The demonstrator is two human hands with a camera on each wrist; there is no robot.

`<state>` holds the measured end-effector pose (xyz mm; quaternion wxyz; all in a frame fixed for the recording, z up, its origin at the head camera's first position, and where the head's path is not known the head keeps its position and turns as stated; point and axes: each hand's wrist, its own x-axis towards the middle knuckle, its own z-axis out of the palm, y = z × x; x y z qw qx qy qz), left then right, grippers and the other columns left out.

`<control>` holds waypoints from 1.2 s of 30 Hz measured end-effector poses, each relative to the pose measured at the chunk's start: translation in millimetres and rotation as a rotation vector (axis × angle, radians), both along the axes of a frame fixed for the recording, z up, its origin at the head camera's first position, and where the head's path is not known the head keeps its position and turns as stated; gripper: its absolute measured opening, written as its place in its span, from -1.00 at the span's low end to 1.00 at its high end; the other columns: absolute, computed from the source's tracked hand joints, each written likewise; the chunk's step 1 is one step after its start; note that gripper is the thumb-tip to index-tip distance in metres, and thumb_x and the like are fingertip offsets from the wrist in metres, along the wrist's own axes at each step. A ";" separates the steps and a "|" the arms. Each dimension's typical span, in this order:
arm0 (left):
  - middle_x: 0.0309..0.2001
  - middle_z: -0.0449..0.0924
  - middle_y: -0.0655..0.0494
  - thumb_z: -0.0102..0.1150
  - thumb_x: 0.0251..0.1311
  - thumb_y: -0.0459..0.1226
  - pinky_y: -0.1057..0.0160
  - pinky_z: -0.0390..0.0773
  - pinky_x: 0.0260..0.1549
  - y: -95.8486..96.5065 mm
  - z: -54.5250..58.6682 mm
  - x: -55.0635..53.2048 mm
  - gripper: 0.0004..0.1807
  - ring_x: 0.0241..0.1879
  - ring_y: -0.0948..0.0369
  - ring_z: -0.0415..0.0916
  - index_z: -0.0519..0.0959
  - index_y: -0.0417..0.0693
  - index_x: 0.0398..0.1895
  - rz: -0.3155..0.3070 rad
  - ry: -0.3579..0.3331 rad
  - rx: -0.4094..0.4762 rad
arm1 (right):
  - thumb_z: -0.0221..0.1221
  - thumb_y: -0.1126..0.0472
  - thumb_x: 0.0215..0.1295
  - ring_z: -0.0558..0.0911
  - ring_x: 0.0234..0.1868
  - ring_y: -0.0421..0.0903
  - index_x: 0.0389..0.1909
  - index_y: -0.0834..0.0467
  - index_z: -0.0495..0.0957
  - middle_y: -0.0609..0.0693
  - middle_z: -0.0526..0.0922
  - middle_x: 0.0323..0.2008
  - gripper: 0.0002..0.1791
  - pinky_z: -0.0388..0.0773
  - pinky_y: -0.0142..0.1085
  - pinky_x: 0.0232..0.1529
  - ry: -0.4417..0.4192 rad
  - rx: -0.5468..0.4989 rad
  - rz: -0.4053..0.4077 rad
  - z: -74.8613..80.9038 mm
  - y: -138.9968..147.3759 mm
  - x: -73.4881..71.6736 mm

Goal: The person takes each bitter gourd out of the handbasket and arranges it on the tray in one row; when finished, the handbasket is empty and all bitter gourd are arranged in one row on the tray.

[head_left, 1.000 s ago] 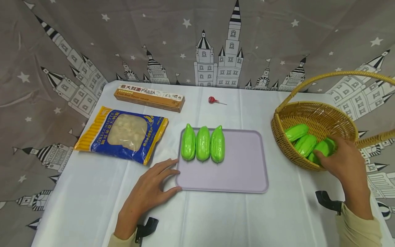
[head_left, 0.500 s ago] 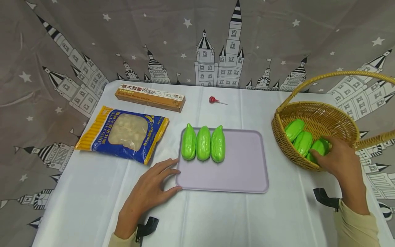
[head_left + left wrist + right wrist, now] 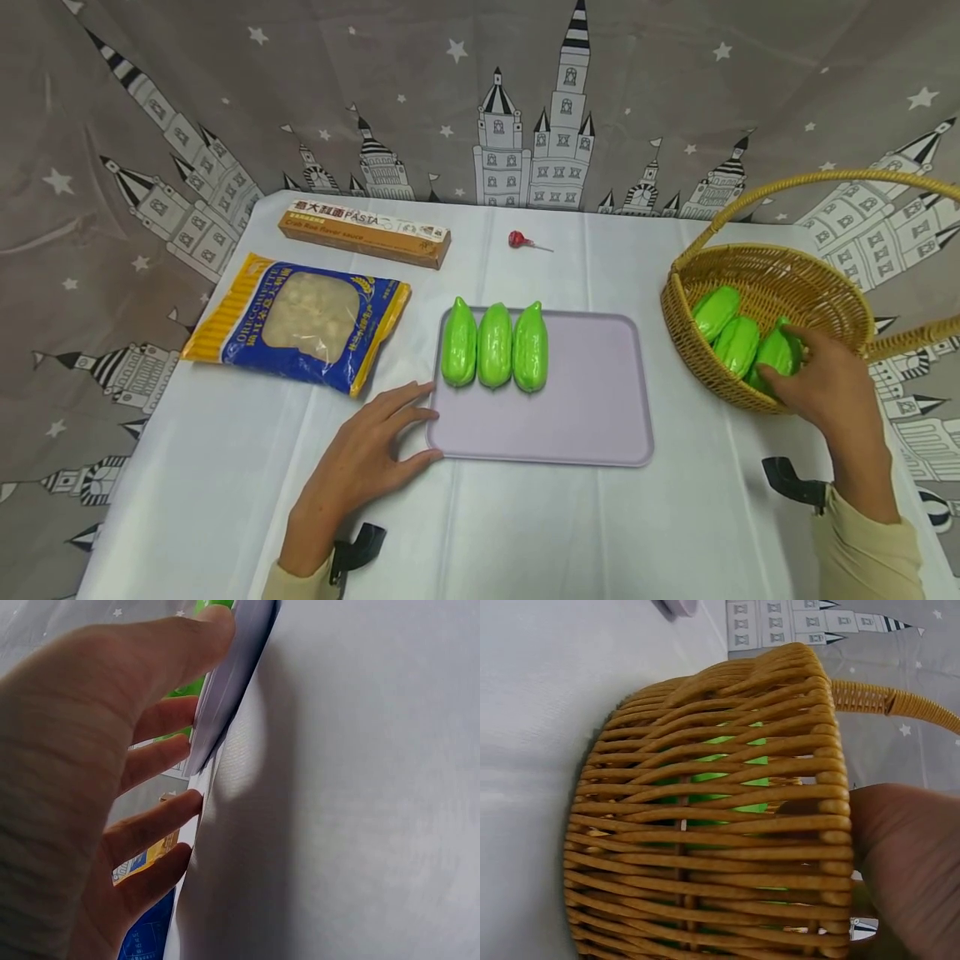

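Observation:
My left hand lies by the left edge of the pale purple tray, fingertips and thumb right at its rim. The left wrist view shows its thumb over the rim and its fingers spread. Three glossy green bitter melons stand side by side on the tray's left half. In the wicker basket at the right, my right hand grips a bitter melon between thumb and fingers; the fingertips behind it are hidden. Two more melons lie beside it. Basket weave covers most of this in the right wrist view.
A blue and yellow orecchiette bag lies left of the tray, with a pasta box behind it. A red lollipop rests at the back. The basket's tall handle arches over its opening.
My right hand has shifted slightly left in the basket, and the melon it grips has turned more upright, its tip now showing. The other two basket melons have shifted. My left hand stays put.

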<state>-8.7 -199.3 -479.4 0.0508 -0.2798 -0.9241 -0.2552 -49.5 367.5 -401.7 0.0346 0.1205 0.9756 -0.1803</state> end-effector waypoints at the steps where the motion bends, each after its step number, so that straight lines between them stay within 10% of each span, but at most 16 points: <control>1: 0.47 0.54 0.09 0.64 0.07 0.09 -0.02 0.51 0.45 -0.1 -0.1 -0.1 -0.41 0.45 0.01 0.48 0.75 0.07 0.13 0.000 0.002 0.000 | 0.42 0.14 0.33 0.49 0.02 0.54 0.43 0.48 0.37 0.60 0.50 0.11 -0.20 0.53 0.42 -0.14 0.004 -0.003 -0.004 -0.5 -0.8 0.2; 24: 0.47 0.54 0.09 0.64 0.06 0.08 -0.02 0.50 0.45 -0.4 -1.0 0.1 -0.41 0.45 0.01 0.48 0.75 0.07 0.13 0.000 0.009 0.010 | 0.30 0.15 0.36 0.31 0.38 0.61 0.56 0.36 0.32 0.61 0.30 0.42 -0.19 0.34 0.57 0.20 0.254 0.009 -0.085 26.3 -26.8 5.9; 36: 0.47 0.54 0.09 0.64 0.06 0.08 -0.02 0.51 0.44 -0.4 -0.9 0.2 -0.41 0.45 0.01 0.48 0.75 0.06 0.13 -0.004 0.014 0.012 | 0.42 0.18 0.30 0.48 0.22 0.45 0.52 0.28 0.43 0.47 0.44 0.33 -0.21 0.42 0.14 -0.08 0.406 -0.091 0.014 33.5 -62.6 9.7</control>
